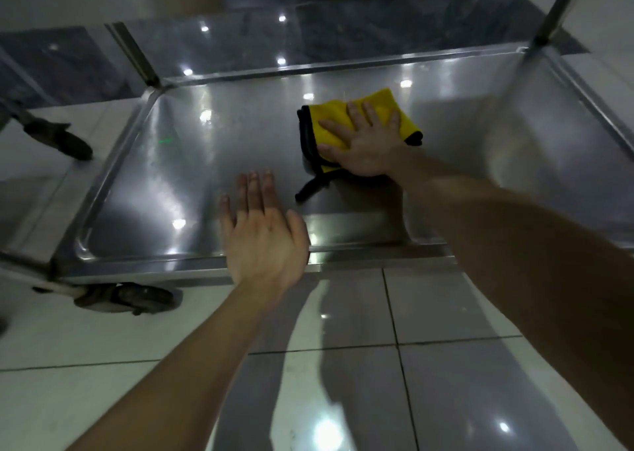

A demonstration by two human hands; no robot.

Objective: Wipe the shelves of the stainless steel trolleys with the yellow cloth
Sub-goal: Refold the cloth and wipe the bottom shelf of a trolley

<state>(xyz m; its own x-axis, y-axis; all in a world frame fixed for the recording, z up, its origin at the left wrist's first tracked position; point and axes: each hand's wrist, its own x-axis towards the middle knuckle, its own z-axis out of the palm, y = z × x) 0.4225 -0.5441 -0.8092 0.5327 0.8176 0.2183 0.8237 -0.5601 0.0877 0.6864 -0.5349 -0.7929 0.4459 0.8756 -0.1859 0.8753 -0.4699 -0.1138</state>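
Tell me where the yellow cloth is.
Head view: the yellow cloth lies on the trolley's low shelf, right of centre, under the flat right hand, beyond the empty left hand.

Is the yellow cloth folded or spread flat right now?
Folded. The yellow cloth lies as a thick pad with black-edged layers stacked along its left side, pressed on the shelf under the flat right hand.

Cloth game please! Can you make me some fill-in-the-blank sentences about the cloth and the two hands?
The cloth is ____ with black edging.
The right hand presses flat on the ____.
The left hand holds ____.
Missing words: yellow, cloth, nothing.
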